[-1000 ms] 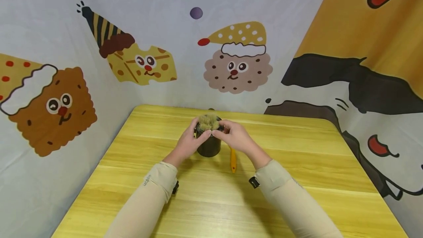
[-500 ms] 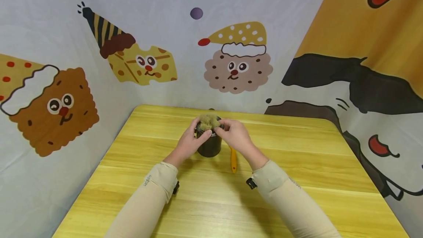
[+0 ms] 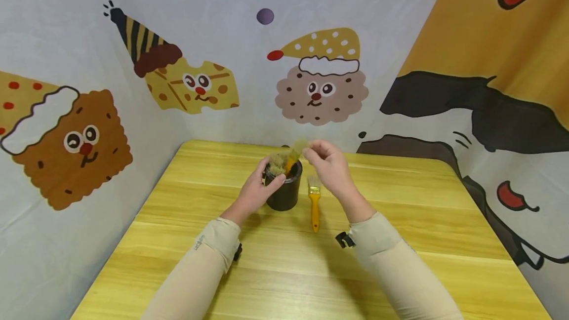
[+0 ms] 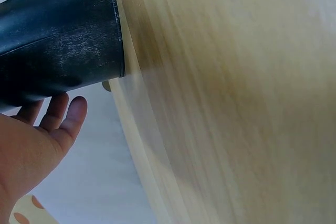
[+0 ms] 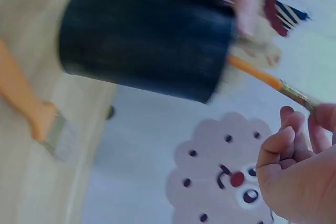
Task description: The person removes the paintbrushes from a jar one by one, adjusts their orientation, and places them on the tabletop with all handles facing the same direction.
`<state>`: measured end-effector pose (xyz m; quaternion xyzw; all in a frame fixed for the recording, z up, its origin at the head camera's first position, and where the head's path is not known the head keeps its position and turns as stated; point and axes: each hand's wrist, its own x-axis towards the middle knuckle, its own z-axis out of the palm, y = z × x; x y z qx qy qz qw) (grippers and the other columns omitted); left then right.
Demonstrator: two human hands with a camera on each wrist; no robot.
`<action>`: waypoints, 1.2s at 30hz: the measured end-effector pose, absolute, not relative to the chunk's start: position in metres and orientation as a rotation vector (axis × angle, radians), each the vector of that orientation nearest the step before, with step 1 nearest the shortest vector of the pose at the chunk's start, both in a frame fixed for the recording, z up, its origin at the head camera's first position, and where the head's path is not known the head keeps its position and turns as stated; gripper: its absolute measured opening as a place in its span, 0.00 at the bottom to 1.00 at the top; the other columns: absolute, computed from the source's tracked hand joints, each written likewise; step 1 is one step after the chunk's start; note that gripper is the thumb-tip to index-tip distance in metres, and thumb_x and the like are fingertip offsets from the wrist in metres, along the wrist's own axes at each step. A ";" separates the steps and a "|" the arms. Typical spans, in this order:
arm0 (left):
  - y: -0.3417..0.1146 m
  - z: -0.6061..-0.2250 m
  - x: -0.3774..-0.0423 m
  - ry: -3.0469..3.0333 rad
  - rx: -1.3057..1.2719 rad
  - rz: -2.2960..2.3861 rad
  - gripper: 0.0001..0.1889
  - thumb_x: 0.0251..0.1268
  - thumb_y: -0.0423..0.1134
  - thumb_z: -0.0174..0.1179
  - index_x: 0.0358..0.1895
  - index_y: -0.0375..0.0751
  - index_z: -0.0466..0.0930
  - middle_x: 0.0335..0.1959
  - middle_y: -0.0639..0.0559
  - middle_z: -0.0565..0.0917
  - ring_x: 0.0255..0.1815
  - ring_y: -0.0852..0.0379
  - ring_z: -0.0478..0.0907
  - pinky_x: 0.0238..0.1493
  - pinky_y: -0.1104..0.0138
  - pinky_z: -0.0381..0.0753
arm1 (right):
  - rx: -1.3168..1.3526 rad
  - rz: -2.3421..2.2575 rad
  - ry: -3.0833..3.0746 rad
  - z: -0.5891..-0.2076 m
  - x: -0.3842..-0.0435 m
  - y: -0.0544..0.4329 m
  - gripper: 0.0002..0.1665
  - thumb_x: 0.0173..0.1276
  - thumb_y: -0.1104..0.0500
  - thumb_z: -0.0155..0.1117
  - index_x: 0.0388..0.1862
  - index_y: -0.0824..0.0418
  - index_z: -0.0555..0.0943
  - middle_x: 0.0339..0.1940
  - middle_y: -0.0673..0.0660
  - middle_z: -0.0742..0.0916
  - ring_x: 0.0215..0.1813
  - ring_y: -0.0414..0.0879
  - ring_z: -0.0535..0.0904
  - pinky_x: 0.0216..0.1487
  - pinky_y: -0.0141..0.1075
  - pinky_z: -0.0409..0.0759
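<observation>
A black cylindrical cup stands upright on the table, tan bristly tufts showing above its rim. My left hand holds it at the rim, thumb in front and fingers along the far left side. In the left wrist view, fingers lie against the dark wall. My right hand, raised right of the cup, pinches a paintbrush near its metal band. Its orange handle runs down into the cup, and its bristles look blurred in the head view.
Another orange-handled paintbrush lies on the wooden table just right of the cup, bristles pointing away. A cloth backdrop printed with cartoon figures hangs behind and beside the table.
My right hand has risen up and right from the cup's rim, drawing a paintbrush partly out. The brush on the table now shows whole. My left hand stays at the cup.
</observation>
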<state>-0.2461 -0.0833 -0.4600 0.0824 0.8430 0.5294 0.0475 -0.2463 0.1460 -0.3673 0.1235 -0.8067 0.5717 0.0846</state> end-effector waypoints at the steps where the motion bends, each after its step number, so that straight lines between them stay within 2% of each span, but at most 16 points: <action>1: -0.084 -0.460 -0.246 2.572 0.250 1.614 0.50 0.66 0.82 0.54 0.86 0.76 0.45 0.89 0.49 0.54 0.87 0.36 0.56 0.79 0.32 0.64 | 0.354 1.766 -2.347 -0.363 -0.247 0.149 0.12 0.81 0.51 0.65 0.50 0.58 0.85 0.37 0.50 0.88 0.39 0.44 0.80 0.42 0.36 0.80; 4: -0.084 -0.460 -0.246 2.582 0.248 1.604 0.49 0.66 0.82 0.54 0.86 0.77 0.44 0.90 0.49 0.53 0.88 0.37 0.55 0.79 0.32 0.62 | 0.324 1.927 -2.152 -0.349 -0.247 0.160 0.09 0.82 0.54 0.64 0.47 0.59 0.83 0.32 0.45 0.87 0.34 0.43 0.79 0.38 0.33 0.78; 8: -0.084 -0.460 -0.246 2.591 0.251 1.607 0.49 0.67 0.81 0.54 0.86 0.77 0.45 0.89 0.49 0.54 0.88 0.37 0.55 0.80 0.32 0.62 | 0.285 2.064 -1.967 -0.341 -0.250 0.179 0.06 0.82 0.58 0.63 0.44 0.58 0.84 0.32 0.47 0.90 0.31 0.42 0.77 0.35 0.30 0.77; 12: -0.085 -0.459 -0.246 2.577 0.254 1.620 0.49 0.67 0.81 0.54 0.86 0.76 0.45 0.89 0.48 0.54 0.87 0.37 0.56 0.79 0.32 0.63 | 0.194 2.129 -2.000 -0.348 -0.254 0.200 0.09 0.83 0.55 0.63 0.42 0.57 0.82 0.34 0.47 0.88 0.32 0.42 0.75 0.36 0.31 0.75; 17: -0.085 -0.459 -0.245 2.573 0.252 1.626 0.50 0.67 0.81 0.54 0.87 0.75 0.45 0.89 0.47 0.55 0.87 0.36 0.57 0.79 0.33 0.64 | 0.035 2.097 -2.271 -0.376 -0.265 0.224 0.12 0.85 0.52 0.59 0.47 0.61 0.80 0.35 0.46 0.85 0.34 0.41 0.75 0.38 0.31 0.76; 22: -0.083 -0.461 -0.246 2.584 0.254 1.609 0.50 0.67 0.81 0.54 0.87 0.75 0.45 0.89 0.47 0.54 0.87 0.36 0.56 0.79 0.33 0.64 | -0.073 1.920 -2.686 -0.423 -0.280 0.245 0.19 0.86 0.51 0.54 0.56 0.65 0.80 0.42 0.52 0.86 0.37 0.42 0.77 0.39 0.33 0.78; 24: -0.083 -0.462 -0.246 2.582 0.246 1.601 0.50 0.67 0.82 0.54 0.87 0.74 0.44 0.89 0.47 0.54 0.87 0.36 0.56 0.79 0.33 0.64 | -0.092 1.842 -2.812 -0.442 -0.285 0.250 0.20 0.85 0.51 0.52 0.57 0.67 0.80 0.44 0.55 0.87 0.35 0.43 0.76 0.40 0.36 0.77; 27: -0.082 -0.462 -0.246 2.579 0.240 1.603 0.50 0.66 0.82 0.54 0.87 0.74 0.44 0.89 0.48 0.53 0.87 0.36 0.57 0.79 0.33 0.64 | -0.096 1.749 -2.911 -0.462 -0.288 0.252 0.21 0.83 0.53 0.53 0.56 0.70 0.82 0.39 0.59 0.88 0.30 0.44 0.73 0.38 0.39 0.77; 30: -0.082 -0.461 -0.246 2.579 0.239 1.617 0.49 0.67 0.80 0.55 0.87 0.75 0.45 0.89 0.47 0.54 0.87 0.36 0.57 0.79 0.32 0.64 | -0.131 1.684 -2.925 -0.476 -0.290 0.251 0.20 0.81 0.55 0.56 0.53 0.71 0.84 0.32 0.59 0.87 0.28 0.44 0.73 0.34 0.36 0.75; 33: -0.082 -0.460 -0.246 2.580 0.237 1.619 0.48 0.68 0.80 0.55 0.86 0.76 0.45 0.89 0.47 0.54 0.87 0.36 0.56 0.79 0.32 0.64 | -0.104 1.559 -2.954 -0.485 -0.292 0.247 0.21 0.81 0.56 0.56 0.54 0.72 0.85 0.34 0.59 0.90 0.32 0.44 0.78 0.34 0.33 0.76; 36: -0.083 -0.459 -0.245 2.578 0.240 1.612 0.48 0.69 0.80 0.55 0.86 0.77 0.44 0.90 0.48 0.53 0.88 0.36 0.55 0.79 0.32 0.63 | -0.052 1.392 -3.009 -0.488 -0.290 0.241 0.24 0.82 0.51 0.59 0.58 0.73 0.83 0.43 0.63 0.92 0.41 0.49 0.85 0.40 0.37 0.81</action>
